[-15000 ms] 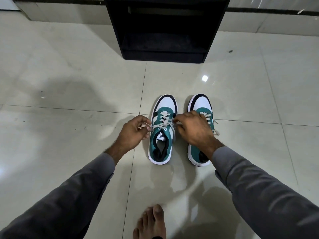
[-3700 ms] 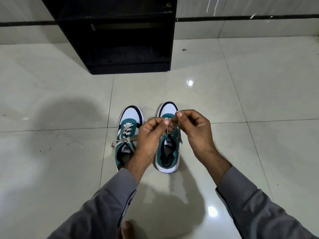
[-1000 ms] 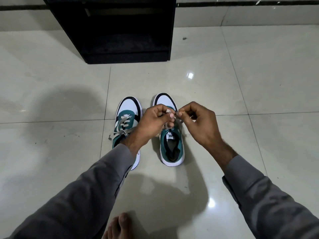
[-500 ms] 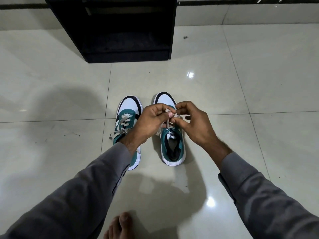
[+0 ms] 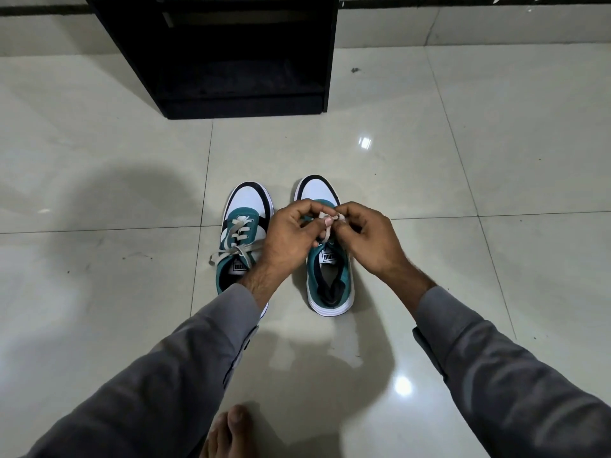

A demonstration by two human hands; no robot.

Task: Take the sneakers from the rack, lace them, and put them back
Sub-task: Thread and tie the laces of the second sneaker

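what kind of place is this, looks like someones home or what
Probably a home, perhaps an entryway. A glossy tiled floor runs to the wall, a low black shoe rack stands against it, and the person's bare foot rests near the sneakers.

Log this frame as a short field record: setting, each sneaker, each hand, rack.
setting: tiled floor, person crouched over a pair of sneakers
left sneaker: laced, bow tied, on floor
right sneaker: on floor, lace being tied
left hand: pinches the lace
right hand: pinches the lace
rack: black, beyond the sneakers, no shoes seen inside
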